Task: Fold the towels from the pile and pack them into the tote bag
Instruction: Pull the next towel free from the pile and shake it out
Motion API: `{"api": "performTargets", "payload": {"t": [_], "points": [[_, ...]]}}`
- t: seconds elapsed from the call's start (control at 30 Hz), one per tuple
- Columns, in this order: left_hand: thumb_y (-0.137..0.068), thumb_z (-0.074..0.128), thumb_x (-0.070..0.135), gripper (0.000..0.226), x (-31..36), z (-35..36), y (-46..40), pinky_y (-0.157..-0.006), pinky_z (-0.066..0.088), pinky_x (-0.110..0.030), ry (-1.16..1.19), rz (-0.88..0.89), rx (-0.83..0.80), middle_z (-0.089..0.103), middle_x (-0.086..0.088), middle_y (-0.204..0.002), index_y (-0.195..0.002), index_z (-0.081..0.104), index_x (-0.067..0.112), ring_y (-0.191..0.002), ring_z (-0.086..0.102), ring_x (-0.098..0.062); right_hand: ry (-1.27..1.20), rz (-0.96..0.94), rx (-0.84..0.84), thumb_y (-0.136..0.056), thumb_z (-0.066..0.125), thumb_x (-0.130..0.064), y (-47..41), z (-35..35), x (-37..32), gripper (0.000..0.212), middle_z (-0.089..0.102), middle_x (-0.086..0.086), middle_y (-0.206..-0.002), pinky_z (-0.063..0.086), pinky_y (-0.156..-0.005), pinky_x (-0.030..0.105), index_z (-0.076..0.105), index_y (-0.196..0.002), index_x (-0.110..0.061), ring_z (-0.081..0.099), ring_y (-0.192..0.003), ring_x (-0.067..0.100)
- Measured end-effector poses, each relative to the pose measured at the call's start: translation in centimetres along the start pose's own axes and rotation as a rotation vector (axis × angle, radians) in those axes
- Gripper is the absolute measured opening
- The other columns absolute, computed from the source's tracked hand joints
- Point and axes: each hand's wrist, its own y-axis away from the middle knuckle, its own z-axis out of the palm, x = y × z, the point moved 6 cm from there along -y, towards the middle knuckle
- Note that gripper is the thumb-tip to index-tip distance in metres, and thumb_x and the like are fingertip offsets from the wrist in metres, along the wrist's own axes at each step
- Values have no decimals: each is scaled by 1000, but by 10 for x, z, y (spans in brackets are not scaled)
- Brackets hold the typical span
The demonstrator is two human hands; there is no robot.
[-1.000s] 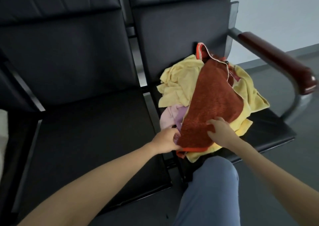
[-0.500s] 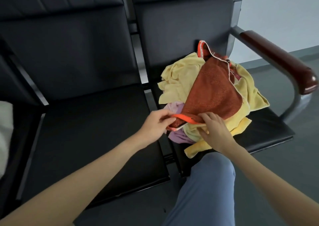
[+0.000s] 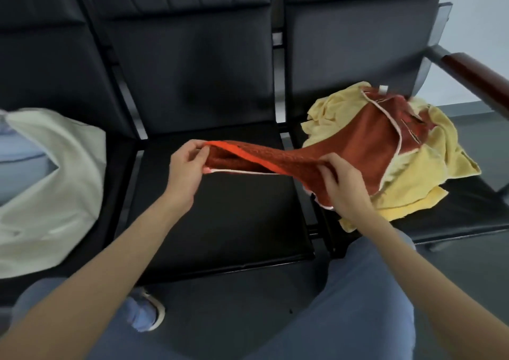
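Observation:
A rust-red towel [image 3: 355, 145] with an orange hem stretches from the pile toward the middle seat. My left hand [image 3: 187, 167] pinches its hem corner above the middle seat. My right hand [image 3: 341, 186] grips the towel's lower edge near the gap between seats. The towel's far end still lies on the pile of yellow towels [image 3: 429, 167] on the right seat. A cream tote bag [image 3: 55, 183] slumps on the left seat, its mouth facing right.
Three black padded seats [image 3: 220, 216] stand in a row with tall backs. A brown armrest [image 3: 479, 76] juts out at the far right. My knees in blue trousers and a shoe [image 3: 148, 313] are below, over dark floor.
Both hands have lifted the red towel's front edge off the pile and pulled it left over the middle seat. The view has swung left, bringing the tote bag in.

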Motion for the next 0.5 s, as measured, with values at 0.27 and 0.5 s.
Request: {"api": "performTargets", "payload": {"t": [0.27, 0.5], "points": [[-94, 60, 15, 12, -58, -119, 8, -65, 50, -16, -16, -136, 306, 67, -1, -85, -103, 67, 12, -76, 62, -9, -551, 216, -206, -93, 59, -9, 19, 107, -89, 11, 69, -1, -80, 50, -70, 17, 69, -87, -11, 64, -74, 3], [-93, 61, 13, 18, -138, -118, 43, -61, 43, -23, -268, -541, 30, 62, -9, -97, -109, 60, 6, -75, 55, -13, -984, 880, -228, -94, 58, -12, 38, 185, -85, 15, 71, 11, -85, 57, -75, 33, 70, -88, -5, 69, -81, 23]]}}
